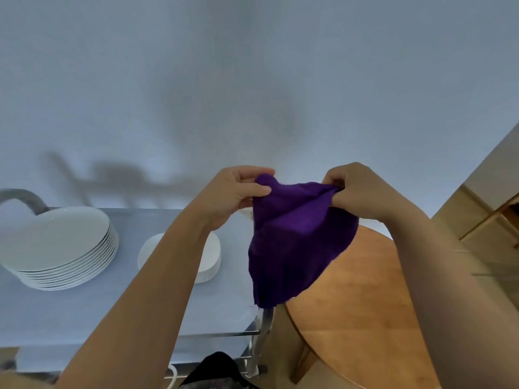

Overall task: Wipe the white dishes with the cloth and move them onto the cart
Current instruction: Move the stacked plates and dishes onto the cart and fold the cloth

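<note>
both hands, left hand (236, 189) and right hand (356, 189), each pinch the top edge of the purple woven cloth (295, 242) in a closed grip above the round wooden table (359, 318); stacked white ceramic plates (61, 248) sit on the grey metal cart (56, 318)

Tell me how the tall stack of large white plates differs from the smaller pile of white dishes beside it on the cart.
The tall stack of large white plates is wide, round-rimmed and fully in view; the smaller pile of white dishes is narrower, with rounded-square corners, and partly hidden by the left forearm. The large stack stands higher, towards the cart's left end; the smaller pile sits nearer its middle. Both are white and rest on the cart's grey top.
</note>
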A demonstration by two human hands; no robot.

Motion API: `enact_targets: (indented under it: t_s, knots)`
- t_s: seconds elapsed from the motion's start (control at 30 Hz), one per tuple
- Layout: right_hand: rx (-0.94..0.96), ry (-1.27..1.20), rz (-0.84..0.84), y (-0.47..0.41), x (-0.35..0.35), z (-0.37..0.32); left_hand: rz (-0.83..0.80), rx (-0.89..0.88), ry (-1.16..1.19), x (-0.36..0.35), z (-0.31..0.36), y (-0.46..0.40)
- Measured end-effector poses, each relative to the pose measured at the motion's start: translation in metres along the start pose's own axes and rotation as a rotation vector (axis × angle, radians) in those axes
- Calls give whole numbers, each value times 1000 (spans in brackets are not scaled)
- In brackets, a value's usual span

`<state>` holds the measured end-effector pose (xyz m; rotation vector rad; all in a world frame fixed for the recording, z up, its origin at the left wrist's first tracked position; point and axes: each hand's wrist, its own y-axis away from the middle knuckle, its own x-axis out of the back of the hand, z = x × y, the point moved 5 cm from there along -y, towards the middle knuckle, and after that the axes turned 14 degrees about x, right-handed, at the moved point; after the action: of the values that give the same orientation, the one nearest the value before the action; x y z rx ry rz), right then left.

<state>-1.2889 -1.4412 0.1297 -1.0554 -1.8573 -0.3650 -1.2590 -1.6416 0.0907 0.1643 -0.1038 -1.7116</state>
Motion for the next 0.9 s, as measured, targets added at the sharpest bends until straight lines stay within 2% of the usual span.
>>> enact_targets:
  t_s: [0.13,0.2,0.27,0.33,0.4,0.47,0.53,0.7,0.8,0.9]
  knots:
    - [-1,-25,-46,6,2,-8,-134,139,27,-20,-5,-7]
    - [-10,-41,-50,7,2,-10,-167,143,-247,-32,-8,-9]
    - [-23,-43,-38,7,2,-10,-105,78,-469,-42,-9,-10]
    - [-56,-3,-11,7,4,-7,-57,45,-410,-48,-10,-9]
    - [-109,66,6,7,4,-2,-81,52,-312,-58,-10,-8]
    - [-173,112,4,7,2,2,-119,39,-350,-73,-11,-8]
    - [-236,125,17,7,1,7,-69,-25,-510,-86,-8,-7]
    - [-280,2,147,19,25,18,226,-130,-842,-71,3,-18]
    - [-279,-78,167,27,36,23,261,-143,-762,-64,6,-25]
    - [-282,-85,113,33,41,33,122,-17,-341,-68,5,-30]
